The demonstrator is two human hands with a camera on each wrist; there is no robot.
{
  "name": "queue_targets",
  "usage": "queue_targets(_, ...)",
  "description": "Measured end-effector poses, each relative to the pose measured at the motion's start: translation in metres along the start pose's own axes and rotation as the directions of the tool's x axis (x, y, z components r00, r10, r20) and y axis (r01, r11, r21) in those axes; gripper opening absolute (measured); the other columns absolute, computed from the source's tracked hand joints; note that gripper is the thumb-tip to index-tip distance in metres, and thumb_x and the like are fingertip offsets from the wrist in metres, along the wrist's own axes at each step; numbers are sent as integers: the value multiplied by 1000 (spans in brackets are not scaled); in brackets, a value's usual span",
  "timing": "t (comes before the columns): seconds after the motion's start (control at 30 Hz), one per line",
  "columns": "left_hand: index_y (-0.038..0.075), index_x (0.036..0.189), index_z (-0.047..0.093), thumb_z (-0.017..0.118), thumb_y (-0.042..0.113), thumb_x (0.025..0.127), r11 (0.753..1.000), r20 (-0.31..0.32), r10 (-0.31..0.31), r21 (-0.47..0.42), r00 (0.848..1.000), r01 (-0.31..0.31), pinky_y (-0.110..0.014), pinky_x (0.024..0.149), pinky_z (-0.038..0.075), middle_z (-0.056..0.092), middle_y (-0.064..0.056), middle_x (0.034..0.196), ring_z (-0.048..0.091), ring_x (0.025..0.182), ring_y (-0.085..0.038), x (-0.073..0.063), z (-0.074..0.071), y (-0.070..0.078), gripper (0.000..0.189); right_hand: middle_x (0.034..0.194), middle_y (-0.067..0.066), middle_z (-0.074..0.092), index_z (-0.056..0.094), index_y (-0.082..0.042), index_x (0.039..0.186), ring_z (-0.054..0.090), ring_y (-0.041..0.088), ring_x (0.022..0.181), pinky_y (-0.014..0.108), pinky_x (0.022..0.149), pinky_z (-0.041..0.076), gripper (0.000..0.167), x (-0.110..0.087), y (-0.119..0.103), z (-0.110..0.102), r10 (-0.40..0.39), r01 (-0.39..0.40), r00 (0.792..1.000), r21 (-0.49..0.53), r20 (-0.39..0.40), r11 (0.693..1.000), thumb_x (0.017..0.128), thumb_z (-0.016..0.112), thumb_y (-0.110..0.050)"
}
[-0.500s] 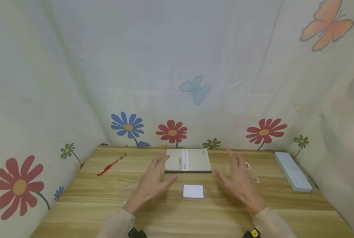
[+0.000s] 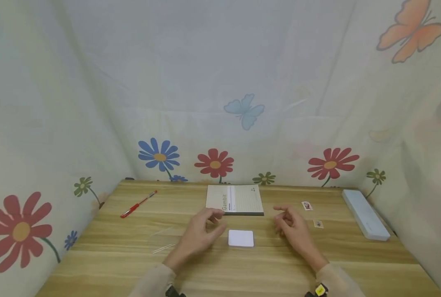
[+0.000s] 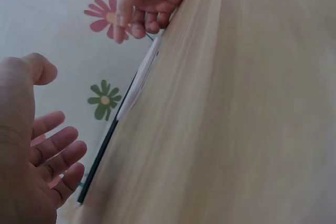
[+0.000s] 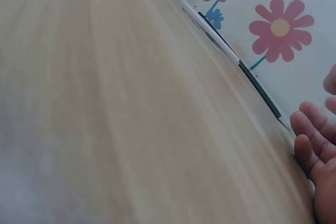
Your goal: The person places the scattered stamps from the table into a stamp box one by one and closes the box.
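Note:
My left hand hovers over the table just left of a small white rounded card or block, its fingers loosely bent and holding nothing. On the other side of that white piece is my right hand, also relaxed, with nothing in its fingers. Behind them lies a notebook marked "Gambit", with a dark spine toward me; the left fingertips overlap its near left corner in the head view. In the left wrist view the left hand shows bent fingers. The right hand looks similar in the right wrist view.
A red pen lies at the back left. Two small stamp-like pieces lie right of the notebook, near a long pale blue case. Something clear and thin lies left of my left hand. A flowered curtain surrounds the table.
Both hands have drawn back toward me and lowered, their fingers going from spread to loosely bent. The stamp-like pieces and the clear thing now show more fully. The objects have not moved.

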State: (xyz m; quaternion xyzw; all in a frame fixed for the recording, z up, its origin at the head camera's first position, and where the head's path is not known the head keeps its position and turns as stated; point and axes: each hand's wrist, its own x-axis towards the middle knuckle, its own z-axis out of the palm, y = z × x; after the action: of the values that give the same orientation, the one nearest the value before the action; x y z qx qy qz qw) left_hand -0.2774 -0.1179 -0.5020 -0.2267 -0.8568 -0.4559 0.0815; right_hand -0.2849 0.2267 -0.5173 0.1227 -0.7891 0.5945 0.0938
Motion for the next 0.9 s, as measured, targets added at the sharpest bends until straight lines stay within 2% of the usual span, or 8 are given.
queue_targets(0.17,9,139,71,82,29,101,999,67,16,32,998,-18,-45,102,58,72,-4,126,67,116,-21,-5,9,-13,45,95,19,70,72,5,124,69,21,74,29,64,56,18,-2,7,1,-7,8,999,-9,33,1000,112,65,-6)
queue_targets(0.3,11,140,72,86,42,95,988,110,47,141,993,-62,-46,107,54,67,-1,127,62,121,-19,-7,15,-21,56,94,18,70,74,4,119,68,22,74,30,64,56,15,-3,9,1,-2,4,999,-29,39,1000,111,65,-3)
queue_targets(0.47,22,143,72,86,58,90,956,151,61,276,987,-101,-52,113,45,59,1,135,51,129,-20,-6,20,-23,65,92,17,70,76,0,114,67,21,75,30,63,58,12,-1,5,1,19,-18,999,-25,35,1000,111,66,-4)
queue_targets(0.63,28,142,72,86,57,91,937,168,73,326,983,-126,-51,111,42,54,2,134,46,124,-18,-7,23,-23,60,94,17,71,75,0,118,69,20,76,29,64,58,14,2,3,-6,-47,49,998,-49,31,998,112,64,-6)
queue_targets(0.8,32,140,74,86,56,92,933,172,85,331,981,-139,-48,106,41,53,4,131,44,118,-16,-8,22,-24,55,95,18,75,72,3,126,71,17,78,29,67,61,18,12,-1,-25,-138,134,989,-75,-48,988,112,65,-6)
queue_targets(0.9,33,140,73,84,58,93,931,180,82,336,980,-140,-48,106,41,53,4,132,44,119,-16,-7,22,-25,55,92,17,75,68,5,131,70,16,74,28,63,57,22,20,-2,-43,-175,169,980,-75,-91,983,112,64,-4)
